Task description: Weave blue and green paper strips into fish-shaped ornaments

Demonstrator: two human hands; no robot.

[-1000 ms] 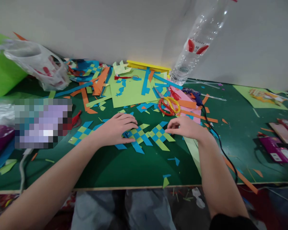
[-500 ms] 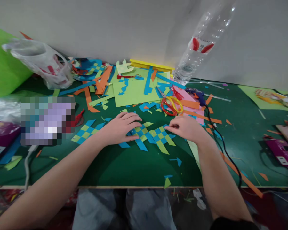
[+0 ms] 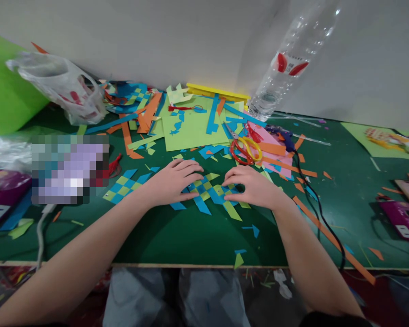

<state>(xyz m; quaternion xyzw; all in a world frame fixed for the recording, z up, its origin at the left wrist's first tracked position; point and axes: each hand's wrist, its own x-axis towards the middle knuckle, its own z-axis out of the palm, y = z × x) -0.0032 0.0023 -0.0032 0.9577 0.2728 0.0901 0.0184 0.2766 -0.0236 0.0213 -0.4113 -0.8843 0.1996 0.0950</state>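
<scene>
Blue and green woven paper fish lie in a row on the green table. My left hand (image 3: pixel 173 182) rests with its fingers stretched out over the middle woven fish (image 3: pixel 203 190), covering part of it. Over the right woven fish (image 3: pixel 218 194) is my right hand (image 3: pixel 254 185), its thumb and fingers apart on either side of the fish and its palm side hidden. Another woven fish (image 3: pixel 121 187) lies left of my left wrist, partly behind the forearm. Red and yellow scissors (image 3: pixel 247 151) sit just behind my right hand.
Behind the hands are green paper sheets (image 3: pixel 191 136), orange strips (image 3: pixel 150 113) and many scraps. A plastic bottle (image 3: pixel 282 68) leans at the wall. To the left are a plastic bag (image 3: pixel 78 100) and a blurred-out device (image 3: pixel 70 172); a black cable (image 3: pixel 316 209) runs at right.
My right hand has shifted slightly left onto the right woven fish, and its thumb and fingers have spread apart. The left hand stays in place on the middle fish.
</scene>
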